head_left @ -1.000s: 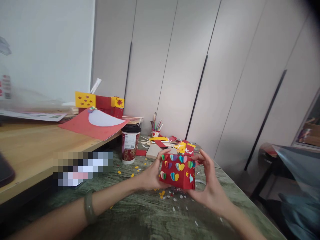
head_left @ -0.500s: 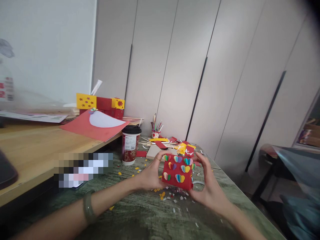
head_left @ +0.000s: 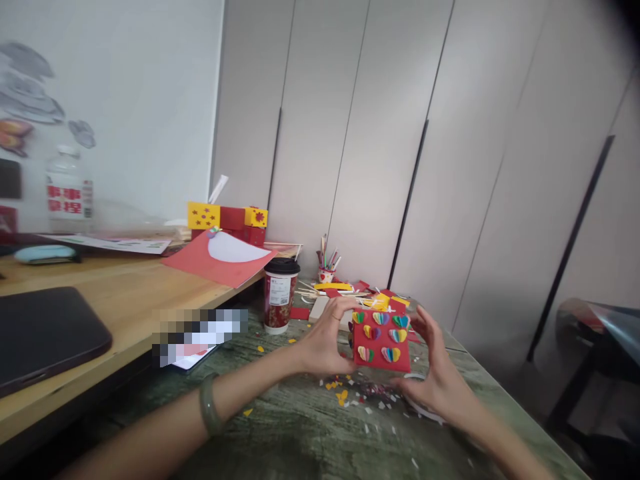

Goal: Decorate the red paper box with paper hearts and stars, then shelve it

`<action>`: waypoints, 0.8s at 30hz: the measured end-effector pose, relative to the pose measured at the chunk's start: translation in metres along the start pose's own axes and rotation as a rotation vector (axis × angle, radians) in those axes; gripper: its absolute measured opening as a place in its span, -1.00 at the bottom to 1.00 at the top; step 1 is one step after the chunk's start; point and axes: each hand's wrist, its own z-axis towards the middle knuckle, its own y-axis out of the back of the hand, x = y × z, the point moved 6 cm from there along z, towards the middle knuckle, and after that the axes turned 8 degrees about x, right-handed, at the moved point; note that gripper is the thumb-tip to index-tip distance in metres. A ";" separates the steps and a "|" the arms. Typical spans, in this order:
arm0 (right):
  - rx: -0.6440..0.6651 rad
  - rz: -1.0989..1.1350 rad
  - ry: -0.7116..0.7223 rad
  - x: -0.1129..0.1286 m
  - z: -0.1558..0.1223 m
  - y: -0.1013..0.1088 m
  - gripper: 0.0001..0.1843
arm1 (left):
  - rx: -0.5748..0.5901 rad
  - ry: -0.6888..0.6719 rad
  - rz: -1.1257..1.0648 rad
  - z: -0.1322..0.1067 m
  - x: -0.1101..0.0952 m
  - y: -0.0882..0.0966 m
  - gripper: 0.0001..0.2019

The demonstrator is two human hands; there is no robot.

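Observation:
A small red box (head_left: 383, 343) covered in rows of multicoloured paper hearts is held up above the dark table. My left hand (head_left: 327, 340) grips its left side, thumb low and fingers at the top edge. Beside its right edge, my right hand (head_left: 435, 367) is spread in a curve, the thumb below the box and apart from it. Whether its fingertips touch the upper right corner is hard to tell. A white ring-shaped roll (head_left: 425, 412) lies under my right hand, partly hidden. Yellow and white paper scraps (head_left: 342, 398) are scattered beneath the box.
A lidded paper cup (head_left: 279, 300) stands left of my hands, near a phone (head_left: 197, 357) with a blurred screen. Behind are sticks, red and yellow paper (head_left: 383, 302) and a pen cup (head_left: 326, 275). A raised wooden shelf (head_left: 130, 273) borders the left.
The view has swung left, so things appear further right. My right thumb has come away from the box's lower corner. The box's heart-covered face now looks more level.

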 end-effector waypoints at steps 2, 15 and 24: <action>-0.013 -0.008 -0.006 -0.008 0.001 0.004 0.08 | -0.074 0.027 0.041 0.010 0.002 0.009 -0.22; -0.159 -0.176 0.027 -0.031 0.005 0.009 -0.12 | -0.100 0.002 0.695 0.173 0.010 0.173 -0.39; -0.052 -0.263 0.044 -0.034 -0.005 -0.022 -0.27 | 0.185 0.258 1.124 0.079 0.073 0.339 -0.33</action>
